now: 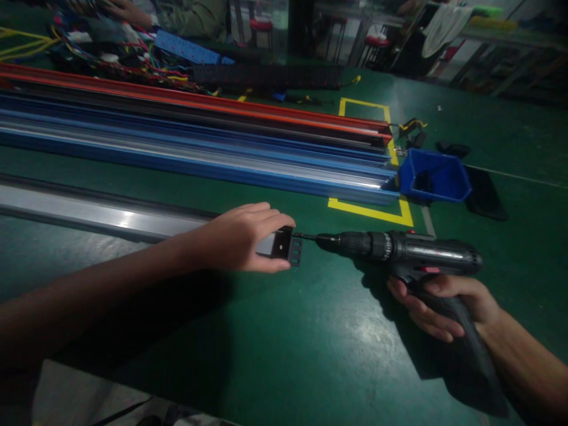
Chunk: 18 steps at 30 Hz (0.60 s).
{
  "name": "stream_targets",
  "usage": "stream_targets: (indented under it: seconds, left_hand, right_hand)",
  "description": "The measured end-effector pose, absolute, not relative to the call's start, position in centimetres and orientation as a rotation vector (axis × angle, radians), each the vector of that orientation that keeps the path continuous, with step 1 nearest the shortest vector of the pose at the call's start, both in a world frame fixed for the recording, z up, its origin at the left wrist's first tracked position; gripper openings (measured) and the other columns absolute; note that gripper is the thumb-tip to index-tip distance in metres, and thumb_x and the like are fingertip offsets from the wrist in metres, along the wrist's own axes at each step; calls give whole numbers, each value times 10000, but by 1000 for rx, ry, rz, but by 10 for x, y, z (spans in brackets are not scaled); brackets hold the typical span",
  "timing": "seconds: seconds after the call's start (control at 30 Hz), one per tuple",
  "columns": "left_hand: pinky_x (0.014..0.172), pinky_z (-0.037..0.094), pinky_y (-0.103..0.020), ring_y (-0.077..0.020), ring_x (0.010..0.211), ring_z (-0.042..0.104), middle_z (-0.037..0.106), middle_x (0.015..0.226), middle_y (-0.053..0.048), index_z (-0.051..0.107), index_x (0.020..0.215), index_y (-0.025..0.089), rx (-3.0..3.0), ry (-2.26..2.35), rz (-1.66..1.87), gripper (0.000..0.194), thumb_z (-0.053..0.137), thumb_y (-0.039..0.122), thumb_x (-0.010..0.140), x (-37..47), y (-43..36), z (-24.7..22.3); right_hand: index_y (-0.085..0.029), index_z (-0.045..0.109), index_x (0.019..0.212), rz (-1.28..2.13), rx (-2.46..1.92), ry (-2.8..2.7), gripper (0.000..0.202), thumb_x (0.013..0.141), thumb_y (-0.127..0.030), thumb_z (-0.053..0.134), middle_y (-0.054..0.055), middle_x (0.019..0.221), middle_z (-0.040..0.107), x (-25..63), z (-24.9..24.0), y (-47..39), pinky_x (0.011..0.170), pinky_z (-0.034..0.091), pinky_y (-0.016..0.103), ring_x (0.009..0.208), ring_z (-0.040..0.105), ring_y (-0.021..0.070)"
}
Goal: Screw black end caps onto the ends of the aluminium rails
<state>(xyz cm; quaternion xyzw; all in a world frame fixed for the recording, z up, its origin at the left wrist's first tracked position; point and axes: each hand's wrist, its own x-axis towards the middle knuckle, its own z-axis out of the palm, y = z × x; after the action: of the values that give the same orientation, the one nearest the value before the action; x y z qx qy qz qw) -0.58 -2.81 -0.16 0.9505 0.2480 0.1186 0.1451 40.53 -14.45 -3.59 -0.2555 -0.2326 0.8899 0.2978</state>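
A long silver metal profile [119, 214] lies across the table from the left edge. My left hand [248, 236] is wrapped over its right end, thumb on the near side and fingers on the far side. A black end cap [284, 242] with small slots shows between thumb and fingers. In my right hand [448, 307] is a black cordless drill [421, 251], held by its handle and pointing left. Its thin bit [308, 236] reaches the far corner of the end cap; whether it sits in a screw I cannot tell.
Blue and red long profiles [222, 160] lie behind, over yellow tape markings [373, 212]. A blue bin [435, 177] stands at their right end, beside a dark flat object [486, 192]. Tangled wires [133, 65] lie at the back left, near another person's hand [128, 13].
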Motion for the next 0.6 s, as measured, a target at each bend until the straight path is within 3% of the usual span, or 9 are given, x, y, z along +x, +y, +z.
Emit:
stream_targets:
  seconds: [0.27,0.6]
  left_hand:
    - [915,488,-337,-229,1006,640,730,1195,-96,618,1354,161,2735,715,315,586,729,555,935,-6,-28,-1]
    - [913,485,-342,-244,1007,645,733,1161,-102,626,1349,168,2724,748,263,589,734,564,926,-5,-28,0]
  right_hand:
    - [-77,775,1124,2351,-717,-625,297,934,-263,641,36,778,660,406,-37,-146,424,508,181,344,395,19]
    - [-79,776,1103,2336,-773,-596,285,922,-255,644,47,771,665,407,-36,-147,433,533,193,358,450,40]
